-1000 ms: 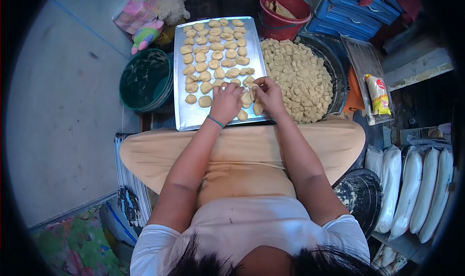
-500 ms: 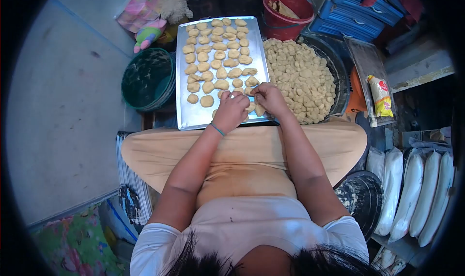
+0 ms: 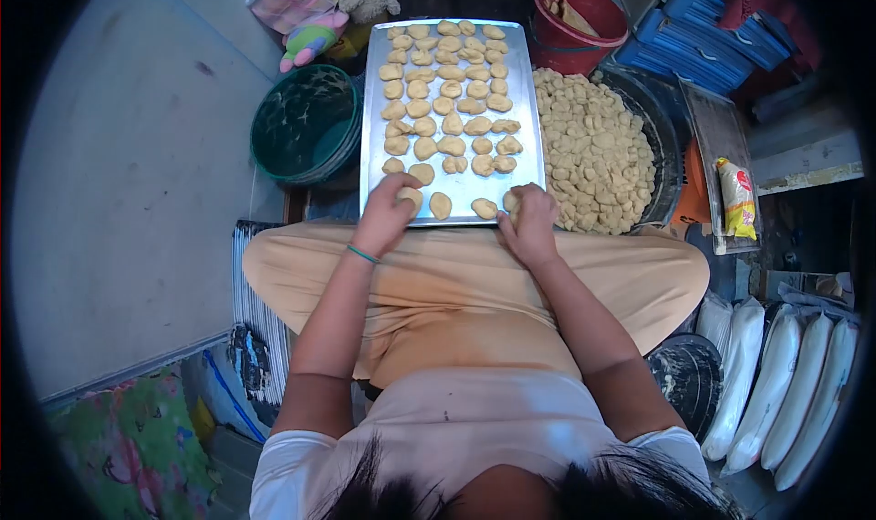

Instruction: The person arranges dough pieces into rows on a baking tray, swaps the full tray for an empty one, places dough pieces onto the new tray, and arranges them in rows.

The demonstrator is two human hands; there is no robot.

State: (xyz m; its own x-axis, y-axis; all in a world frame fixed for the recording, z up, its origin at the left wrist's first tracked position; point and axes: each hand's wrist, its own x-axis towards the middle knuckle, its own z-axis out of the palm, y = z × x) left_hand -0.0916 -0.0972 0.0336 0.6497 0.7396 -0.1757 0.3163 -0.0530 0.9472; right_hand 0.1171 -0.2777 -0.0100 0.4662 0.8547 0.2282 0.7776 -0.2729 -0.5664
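Observation:
A silver metal tray [image 3: 372, 137] lies across the front of my lap, bearing rows of pale dough pieces [image 3: 451, 146]. At its near left corner, my left hand [image 3: 387, 213] has its fingers curled round a dough piece [image 3: 412, 197] resting on the tray. My right hand [image 3: 533, 221] is at the near right corner, thumb and fingers closed about another dough piece [image 3: 512, 201]. Between the hands, two flattened pieces lie along the near edge. To the right, a big heap of dough lumps [image 3: 598, 146] fills a dark basin [image 3: 669, 155].
A green tub [image 3: 306, 123] stands left of the tray and a red bucket [image 3: 579, 27] behind the heap. Far right are a board [image 3: 710, 119] with a yellow packet [image 3: 736, 201] and several long white plastic packs [image 3: 785, 383]. Near my right elbow sits a black basin [image 3: 686, 379].
My hands have moved apart from the tray's near middle to its two near corners. Dough pieces near the front edge are rearranged. The whole view has shifted slightly.

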